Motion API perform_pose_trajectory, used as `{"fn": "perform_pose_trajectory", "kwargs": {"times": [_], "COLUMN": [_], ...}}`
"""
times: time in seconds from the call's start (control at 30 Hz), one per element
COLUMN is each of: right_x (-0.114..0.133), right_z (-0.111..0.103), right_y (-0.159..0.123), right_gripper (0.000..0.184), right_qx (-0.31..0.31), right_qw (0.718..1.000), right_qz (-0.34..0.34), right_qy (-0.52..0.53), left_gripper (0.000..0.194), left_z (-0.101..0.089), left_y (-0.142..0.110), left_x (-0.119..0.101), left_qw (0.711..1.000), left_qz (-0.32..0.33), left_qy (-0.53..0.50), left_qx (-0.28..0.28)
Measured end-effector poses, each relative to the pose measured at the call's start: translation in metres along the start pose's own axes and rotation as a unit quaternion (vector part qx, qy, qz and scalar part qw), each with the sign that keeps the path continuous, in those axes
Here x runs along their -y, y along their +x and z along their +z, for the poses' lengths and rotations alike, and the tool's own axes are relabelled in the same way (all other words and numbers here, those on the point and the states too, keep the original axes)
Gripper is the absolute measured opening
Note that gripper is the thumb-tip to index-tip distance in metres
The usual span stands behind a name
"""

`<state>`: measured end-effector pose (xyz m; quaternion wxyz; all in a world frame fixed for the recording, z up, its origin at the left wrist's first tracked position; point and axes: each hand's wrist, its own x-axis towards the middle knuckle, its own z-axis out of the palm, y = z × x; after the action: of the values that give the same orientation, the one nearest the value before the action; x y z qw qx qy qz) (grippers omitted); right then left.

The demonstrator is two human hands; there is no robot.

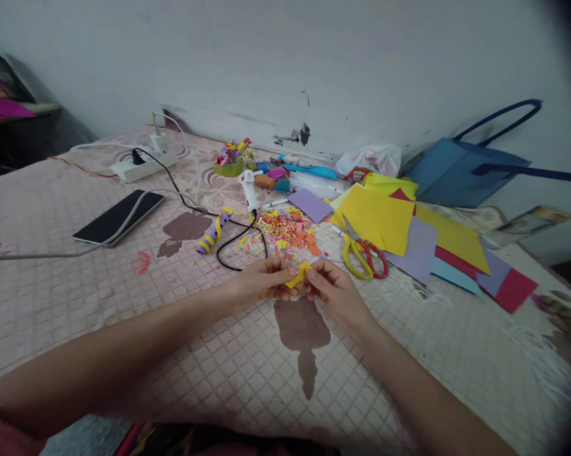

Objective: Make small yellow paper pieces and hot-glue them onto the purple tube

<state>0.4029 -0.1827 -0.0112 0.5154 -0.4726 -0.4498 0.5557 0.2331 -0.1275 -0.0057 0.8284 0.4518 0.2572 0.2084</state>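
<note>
A small yellow paper piece is pinched between my two hands, just above the patterned cloth. My left hand grips its left end with thumb and fingers closed. On its other end, my right hand is closed in a pinch. Just beyond my fingers lies a heap of colourful paper scraps. Scissors with one yellow and one red handle rest to the right of my right hand. Behind the scraps stands a white glue gun, its black cord looping toward my left hand.
Coloured paper sheets spread to the right, before a blue bag. A purple-and-yellow striped paper roll lies left of the scraps. Farther left are a dark tablet-like device and a white power strip. Paper flowers stand near the wall.
</note>
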Motion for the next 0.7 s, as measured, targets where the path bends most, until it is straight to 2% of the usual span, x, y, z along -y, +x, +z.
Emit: {"fn": "perform_pose_trajectory", "kwargs": {"times": [0.1,0.43,0.57,0.7], "right_x": [-0.0011,-0.0068,-0.0057,-0.0045], "right_z": [-0.0020,-0.0059,-0.0069,-0.0067], "right_y": [0.0007,0.0033,0.0028,0.0022], "right_gripper": [0.021,0.017,0.018,0.016], "right_qx": [-0.001,-0.023,-0.027,-0.019], "right_qw": [0.999,0.996,0.994,0.992], "right_qz": [-0.015,-0.046,-0.049,-0.057], "right_qy": [-0.029,-0.077,-0.097,-0.114], "left_gripper": [0.033,0.027,0.035,0.041], "left_z": [-0.0018,-0.0025,-0.0022,-0.0019], "left_y": [0.0009,0.0015,0.0029,0.0021], "left_x": [0.0030,0.0031,0.0036,0.0020], "left_qw": [1.000,0.994,0.989,0.991], "left_qz": [0.004,0.042,0.052,0.035], "left_qy": [0.009,0.080,0.094,0.112], "left_qx": [0.009,-0.067,-0.096,-0.068]}}
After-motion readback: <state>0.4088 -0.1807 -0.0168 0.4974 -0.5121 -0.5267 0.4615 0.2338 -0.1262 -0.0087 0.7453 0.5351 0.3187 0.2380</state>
